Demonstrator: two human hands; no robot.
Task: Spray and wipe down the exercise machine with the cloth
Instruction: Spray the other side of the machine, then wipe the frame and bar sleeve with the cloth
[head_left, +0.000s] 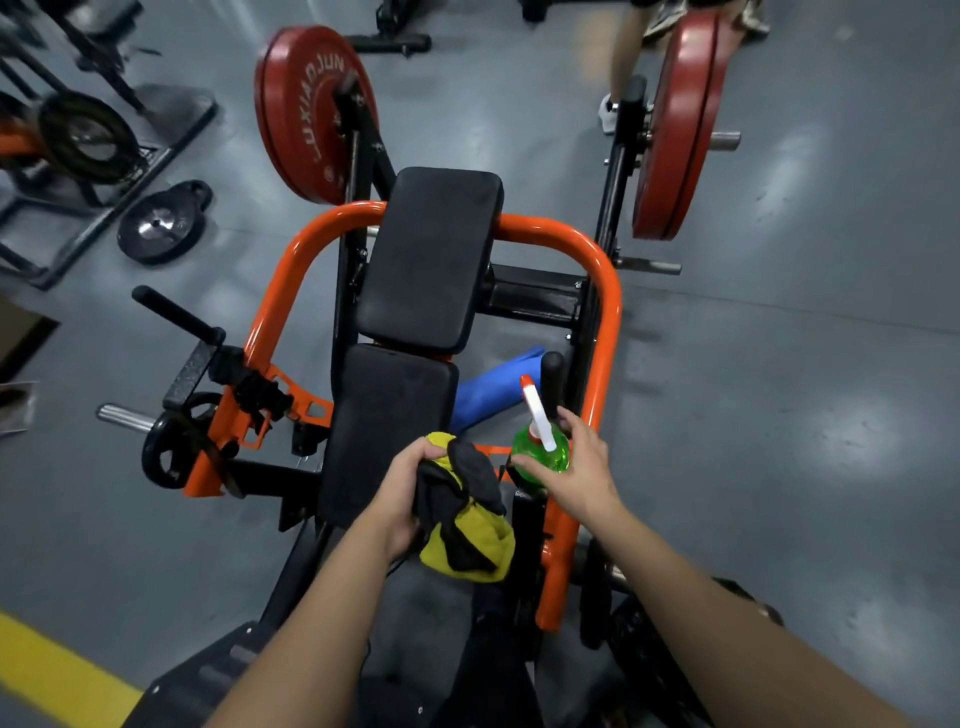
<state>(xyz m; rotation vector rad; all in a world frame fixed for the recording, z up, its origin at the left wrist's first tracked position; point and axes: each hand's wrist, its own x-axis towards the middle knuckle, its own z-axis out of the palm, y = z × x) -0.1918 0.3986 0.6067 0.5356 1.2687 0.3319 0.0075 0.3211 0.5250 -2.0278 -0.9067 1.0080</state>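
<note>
Though my left hand (410, 488) clutches the cloth (470, 545), my right hand (576, 467) curls only low round the spray bottle (540, 453); it might slip.

Orange-framed exercise machine (605, 291), black pads; crumpled yellow-and-black cloth (467, 545) bunched at its seat's near edge; green plastic spray bottle (535, 457) upright just beside.

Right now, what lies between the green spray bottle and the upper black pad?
In the head view, a blue object lies between the green spray bottle and the upper black pad.
</note>
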